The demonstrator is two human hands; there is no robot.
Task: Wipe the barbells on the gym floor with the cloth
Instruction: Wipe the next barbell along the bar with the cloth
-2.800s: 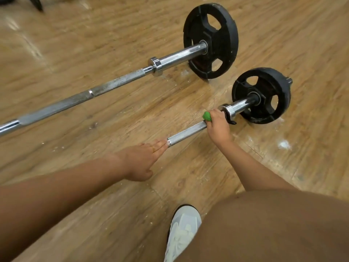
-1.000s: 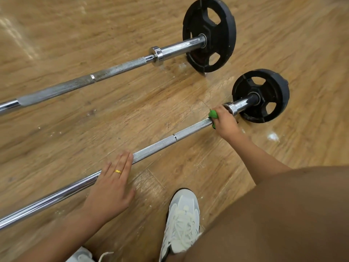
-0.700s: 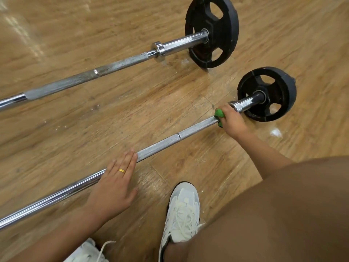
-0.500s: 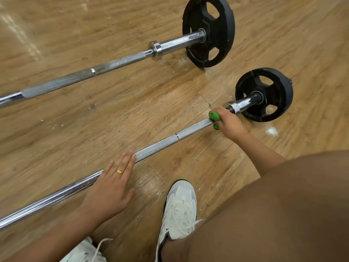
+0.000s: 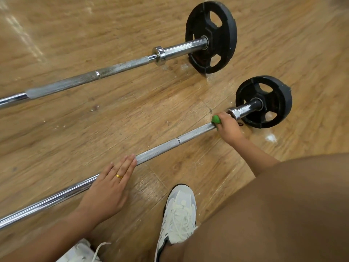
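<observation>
Two chrome barbells lie on the wooden floor. The near barbell (image 5: pixel 170 144) runs from lower left to a small black plate (image 5: pixel 268 91) at right. My right hand (image 5: pixel 228 127) grips its shaft close to the collar, with a green cloth (image 5: pixel 215 119) bunched between fingers and bar. My left hand (image 5: pixel 107 188) rests flat on the same bar further left, fingers straight, a gold ring on one finger. The far barbell (image 5: pixel 117 69) lies parallel above, ending in a larger black plate (image 5: pixel 222 35).
My white sneaker (image 5: pixel 177 216) stands just below the near bar, and a second shoe (image 5: pixel 81 252) shows at the bottom edge. My bent knee fills the lower right. A white scuff (image 5: pixel 271 138) marks the floor near the small plate.
My left hand shifted from the bar's middle to a spot further left and now lies flat on it. My right hand with the cloth stays near the collar, moving only slightly along the shaft.
</observation>
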